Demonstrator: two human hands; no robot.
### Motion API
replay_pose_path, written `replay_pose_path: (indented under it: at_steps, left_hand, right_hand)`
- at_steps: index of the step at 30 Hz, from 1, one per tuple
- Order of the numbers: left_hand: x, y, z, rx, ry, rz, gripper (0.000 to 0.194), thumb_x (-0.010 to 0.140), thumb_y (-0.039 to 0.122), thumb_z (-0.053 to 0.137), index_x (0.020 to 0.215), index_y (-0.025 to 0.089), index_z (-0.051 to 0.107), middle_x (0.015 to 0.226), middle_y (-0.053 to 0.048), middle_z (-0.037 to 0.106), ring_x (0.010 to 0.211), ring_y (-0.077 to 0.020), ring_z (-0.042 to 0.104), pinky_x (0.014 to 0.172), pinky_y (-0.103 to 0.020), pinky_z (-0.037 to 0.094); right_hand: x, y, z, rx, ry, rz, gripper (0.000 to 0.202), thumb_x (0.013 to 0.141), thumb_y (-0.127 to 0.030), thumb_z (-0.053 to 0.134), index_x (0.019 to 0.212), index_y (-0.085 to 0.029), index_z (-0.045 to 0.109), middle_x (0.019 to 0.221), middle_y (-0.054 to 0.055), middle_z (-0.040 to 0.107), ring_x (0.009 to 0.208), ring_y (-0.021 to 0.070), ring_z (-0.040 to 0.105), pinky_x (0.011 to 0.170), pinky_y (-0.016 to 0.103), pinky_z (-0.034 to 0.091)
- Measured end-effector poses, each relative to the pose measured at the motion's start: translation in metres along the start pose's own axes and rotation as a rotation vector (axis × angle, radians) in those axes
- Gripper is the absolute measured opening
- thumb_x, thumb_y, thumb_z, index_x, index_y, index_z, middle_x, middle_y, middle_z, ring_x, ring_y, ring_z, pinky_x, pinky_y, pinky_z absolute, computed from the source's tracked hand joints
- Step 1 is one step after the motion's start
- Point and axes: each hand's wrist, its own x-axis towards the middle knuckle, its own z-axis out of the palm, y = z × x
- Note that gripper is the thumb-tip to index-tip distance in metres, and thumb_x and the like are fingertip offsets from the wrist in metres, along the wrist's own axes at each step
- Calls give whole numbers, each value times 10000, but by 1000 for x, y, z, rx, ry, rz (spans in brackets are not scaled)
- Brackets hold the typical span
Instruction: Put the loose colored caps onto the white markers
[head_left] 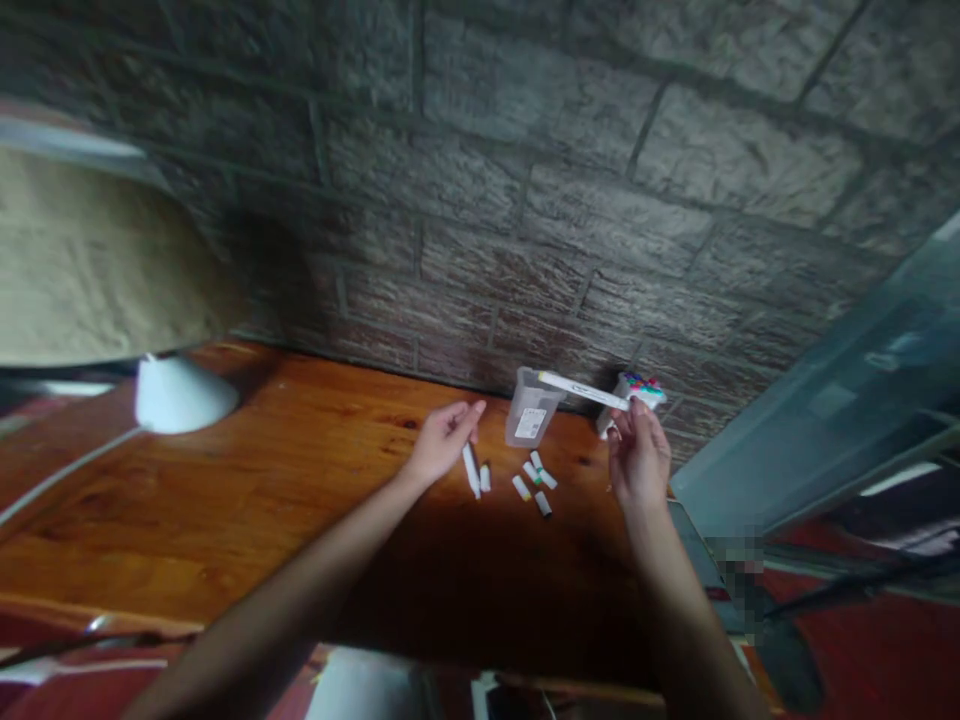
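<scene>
A white marker is pinched by one end in my right hand, its other end over the rim of a clear plastic container. My left hand has its thumb and fingers together, just above a white marker body on the wooden table; whether it grips that marker is hard to tell. A short white cap lies beside the marker. Several more white caps are scattered in front of the container, some with green or yellow ends. Behind my right hand stands a container of colourful-tipped markers.
A lamp with a beige shade and white base stands at the left, its cable crossing the wooden table. A stone-block wall runs behind. A grey-blue panel is at the right.
</scene>
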Motion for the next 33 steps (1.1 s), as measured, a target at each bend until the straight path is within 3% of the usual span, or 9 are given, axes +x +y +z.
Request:
replay_pose_path:
  at_steps: [5,8,11,14,17,19,24,28,33]
  left_hand:
    - [1,-1,-8,141,0,39,532,900,586,509,545,189,505,502,29,458,500,-111,442,553,-240,379]
    - [2,-3,-8,192,-2,53,509,920,572,477,581,193,504,536,19,496,525,-120,483,570,-237,406]
    - [5,-8,-9,254,16,58,429,956,537,410,765,190,574,612,11,555,560,-126,521,581,-231,423]
    - [10,-13,-18,360,41,42,400,978,507,356,859,191,572,679,-3,585,617,-131,548,622,-228,432]
    - [17,-12,-35,517,30,8,449,980,502,342,700,200,521,664,-14,574,649,-141,551,666,-236,419]
    - [21,-10,-50,635,-21,-26,439,945,501,432,635,203,520,634,-13,577,642,-152,551,672,-246,397]
    - [25,-9,-74,862,-176,-180,300,845,448,594,663,216,652,628,-28,638,645,-195,590,627,-266,346]
    - [23,-12,-70,937,-299,-280,353,814,487,615,600,211,664,575,-28,627,627,-198,600,584,-266,327]
    - [22,-13,-67,1011,-289,-372,316,753,402,645,508,204,638,465,-28,565,595,-208,603,570,-274,308]
  right_hand:
    - [42,-10,36,-369,-124,-352,377,709,-456,796,966,-188,726,762,-7,716,603,117,597,559,230,461]
    - [56,-1,54,-761,-268,-423,366,788,-468,733,1034,-197,721,780,21,741,629,157,629,639,274,484]
    - [55,13,64,-1072,-403,-469,219,844,-373,693,1009,-234,736,826,41,758,733,195,671,764,307,491]
    - [40,21,59,-1080,-446,-476,130,867,-325,659,902,-247,757,910,61,759,892,227,665,907,347,469]
    - [12,23,39,-975,-401,-580,187,905,-339,598,934,-239,755,1044,85,726,1052,246,613,1006,383,421]
    - [-10,23,21,-873,-354,-643,193,900,-358,606,958,-239,747,1016,82,704,1033,246,601,965,382,440]
    - [-41,31,-10,-912,-352,-491,294,930,-401,568,755,-212,711,667,19,609,606,164,530,622,292,413]
    - [-28,41,-19,-995,-536,-288,292,929,-399,544,802,-211,729,685,2,681,578,146,567,597,268,396]
    - [-12,46,-30,-1064,-666,-164,191,853,-368,625,783,-238,746,728,1,735,627,163,626,614,269,420]
